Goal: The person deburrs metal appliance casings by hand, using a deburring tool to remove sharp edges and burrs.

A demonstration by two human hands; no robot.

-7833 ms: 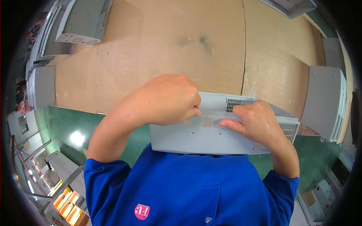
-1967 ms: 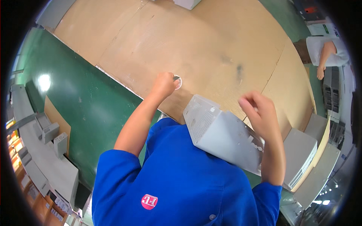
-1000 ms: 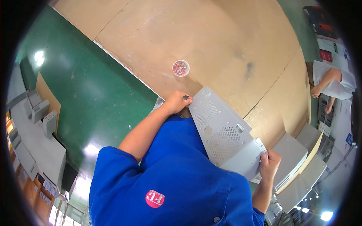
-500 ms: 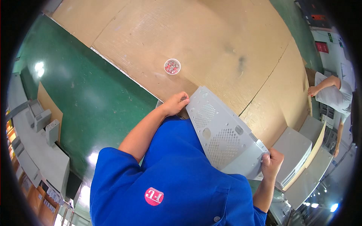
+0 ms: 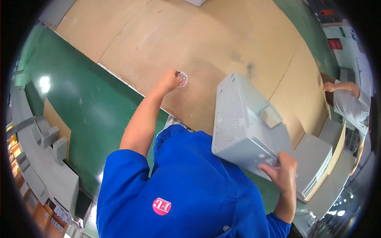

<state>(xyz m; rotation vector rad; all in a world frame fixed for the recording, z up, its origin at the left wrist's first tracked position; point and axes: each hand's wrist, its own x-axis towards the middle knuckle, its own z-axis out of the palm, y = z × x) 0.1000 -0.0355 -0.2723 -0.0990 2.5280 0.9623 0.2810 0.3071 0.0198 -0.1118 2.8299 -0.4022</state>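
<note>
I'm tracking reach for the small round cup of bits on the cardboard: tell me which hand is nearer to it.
Left. The left hand is at the small round cup, fingers touching its rim. The right hand is far off, gripping the lower edge of the grey casing.

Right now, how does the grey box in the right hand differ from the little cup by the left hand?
The grey box is large, opaque and vented; the cup is tiny and clear, with small reddish bits inside. The box is tilted and lifted by the right hand; the cup stands on the cardboard, the left hand at its rim.
</note>
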